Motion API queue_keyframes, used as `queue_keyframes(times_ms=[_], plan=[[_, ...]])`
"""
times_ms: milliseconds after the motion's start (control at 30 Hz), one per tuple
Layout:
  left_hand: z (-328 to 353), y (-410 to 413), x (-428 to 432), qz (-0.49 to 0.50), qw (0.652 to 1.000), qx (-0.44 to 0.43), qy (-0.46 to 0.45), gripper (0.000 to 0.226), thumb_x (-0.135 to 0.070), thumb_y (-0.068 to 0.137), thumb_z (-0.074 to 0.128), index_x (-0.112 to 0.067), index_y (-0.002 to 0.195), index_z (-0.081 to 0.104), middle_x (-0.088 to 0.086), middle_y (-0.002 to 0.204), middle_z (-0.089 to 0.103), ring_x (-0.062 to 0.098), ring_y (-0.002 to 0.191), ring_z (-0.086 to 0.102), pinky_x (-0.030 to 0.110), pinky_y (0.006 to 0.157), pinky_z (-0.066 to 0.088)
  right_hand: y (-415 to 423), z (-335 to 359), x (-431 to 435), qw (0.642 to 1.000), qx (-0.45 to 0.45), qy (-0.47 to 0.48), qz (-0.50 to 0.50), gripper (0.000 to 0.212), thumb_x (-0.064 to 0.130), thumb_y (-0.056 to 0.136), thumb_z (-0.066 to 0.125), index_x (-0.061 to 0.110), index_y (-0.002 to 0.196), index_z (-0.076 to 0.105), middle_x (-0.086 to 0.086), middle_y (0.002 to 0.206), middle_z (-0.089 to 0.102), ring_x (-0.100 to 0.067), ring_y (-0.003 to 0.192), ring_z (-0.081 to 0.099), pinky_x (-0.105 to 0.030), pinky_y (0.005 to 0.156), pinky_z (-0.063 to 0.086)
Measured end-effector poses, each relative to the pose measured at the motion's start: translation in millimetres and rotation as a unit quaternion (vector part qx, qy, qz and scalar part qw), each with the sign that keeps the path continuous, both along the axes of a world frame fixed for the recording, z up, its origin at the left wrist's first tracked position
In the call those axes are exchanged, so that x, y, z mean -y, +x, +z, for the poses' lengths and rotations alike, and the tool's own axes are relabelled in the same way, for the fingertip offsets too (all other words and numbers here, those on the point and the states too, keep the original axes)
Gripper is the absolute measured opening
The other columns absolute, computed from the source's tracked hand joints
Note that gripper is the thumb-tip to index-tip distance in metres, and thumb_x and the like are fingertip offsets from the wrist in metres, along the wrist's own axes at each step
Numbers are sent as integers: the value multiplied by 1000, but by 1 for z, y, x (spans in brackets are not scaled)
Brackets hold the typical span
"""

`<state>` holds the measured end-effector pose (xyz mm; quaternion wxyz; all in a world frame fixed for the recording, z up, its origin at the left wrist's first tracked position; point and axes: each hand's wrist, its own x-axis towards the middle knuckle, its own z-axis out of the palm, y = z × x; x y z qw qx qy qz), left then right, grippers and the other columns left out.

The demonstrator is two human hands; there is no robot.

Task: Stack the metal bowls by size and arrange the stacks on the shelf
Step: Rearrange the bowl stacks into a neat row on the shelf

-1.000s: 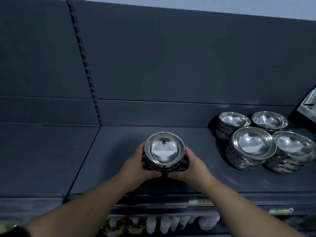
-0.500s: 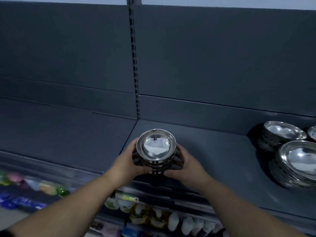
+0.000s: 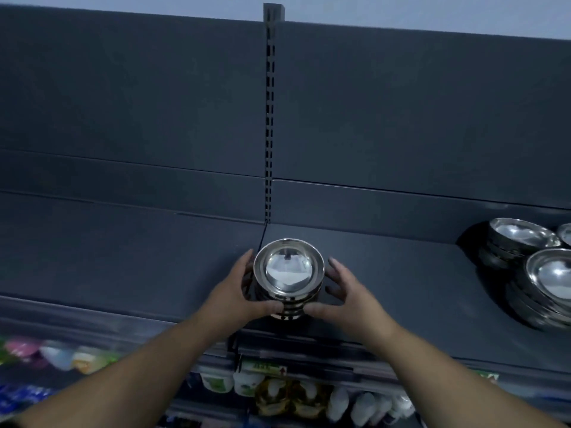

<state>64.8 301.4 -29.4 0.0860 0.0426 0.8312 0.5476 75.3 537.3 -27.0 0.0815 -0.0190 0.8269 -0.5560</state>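
Starting at the far left, blurred colourful packets (image 3: 55, 356) lie on a lower tier beneath the dark grey metal shelf (image 3: 123, 257), whose flat deck runs across the whole view in front of a matching grey back panel. Reaching in from the lower left, the left hand (image 3: 234, 291) grasps the stack of small shiny metal bowls (image 3: 289, 273): its fingers (image 3: 247, 261) curl round the stack's left side and its thumb presses the front of the lower bowls. The stack stands upright on the shelf near its front edge, about midway across, its top bowl facing up and mirroring the pale ceiling. Directly behind it a grey slotted upright (image 3: 269, 134) climbs the back panel, and the seam between two shelf sections runs down to the stack. On the stack's right, the right hand (image 3: 349, 291) has its fingers (image 3: 333, 264) released, spread and only slightly bent, just beside the bowls with a narrow gap showing, while its thumb touches the front of the stack low down. Below the shelf edge, between the two forearms, white bottles and yellowish packs (image 3: 296, 393) fill the lower tier. At the far right, well apart from the held stack, a smaller pile of steel bowls (image 3: 522, 236) stands at the back and a wider pile of steel bowls (image 3: 550, 282) stands in front of it, partly cut off by the frame.
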Motion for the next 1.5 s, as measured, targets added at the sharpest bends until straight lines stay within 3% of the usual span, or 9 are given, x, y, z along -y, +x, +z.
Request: queue_keyframes(times_ms=[133,300,567,767,867,1000,1333,1500], plan=[[8,-8,8,-37,999,-19,-7,118,-64,44,83,-45,145,25,-24,143,41,3,133,40,36,113,36,5,11,3,999,-29,-29,-32,81,28,78,79,35,146,35,14,139,47,-6,128,47,-20,97,41],[10,-15,9,-60,997,-41,-19,87,-35,65,86,-40,140,42,-23,131,55,-3,121,50,32,108,42,4,8,11,996,-67,-30,-51,57,14,80,77,46,119,50,25,118,61,-6,115,60,-18,97,46],[11,-21,10,-73,996,-44,-29,97,-29,66,87,-37,146,31,-25,134,48,-1,127,45,34,109,41,7,0,13,993,-61,-78,-59,58,7,81,76,35,125,51,17,122,63,-6,106,68,-20,89,53],[15,-21,13,-79,994,-49,-59,102,-35,66,86,-32,149,26,-17,142,46,2,130,43,35,111,39,8,-4,16,994,-63,-39,-81,74,34,60,89,42,124,53,18,120,67,-8,111,66,-33,98,52],[18,-20,14,-84,993,-49,-70,102,-37,66,86,-31,149,26,-14,145,45,3,131,43,36,111,39,10,-2,18,994,-64,-11,-91,75,26,64,89,39,129,52,19,119,66,-6,110,65,-31,98,52],[22,-19,13,-93,990,-57,-89,103,-37,69,84,-29,151,22,-12,149,41,5,134,39,30,112,35,13,2,19,994,-59,9,-95,84,30,65,89,32,139,49,17,123,64,-4,110,64,-34,100,52],[29,-18,12,-107,990,-19,-89,105,-31,71,83,-27,152,18,-8,151,39,7,135,38,22,107,34,16,10,24,993,-50,26,-102,80,26,68,88,31,138,48,22,115,62,-3,109,62,-31,101,51],[43,-15,7,-101,984,-59,-131,111,-50,63,83,-31,151,19,-9,154,30,11,140,31,34,115,30,23,14,11,988,-27,104,-113,97,38,67,86,27,148,35,8,141,50,-12,127,51,-33,109,43]])
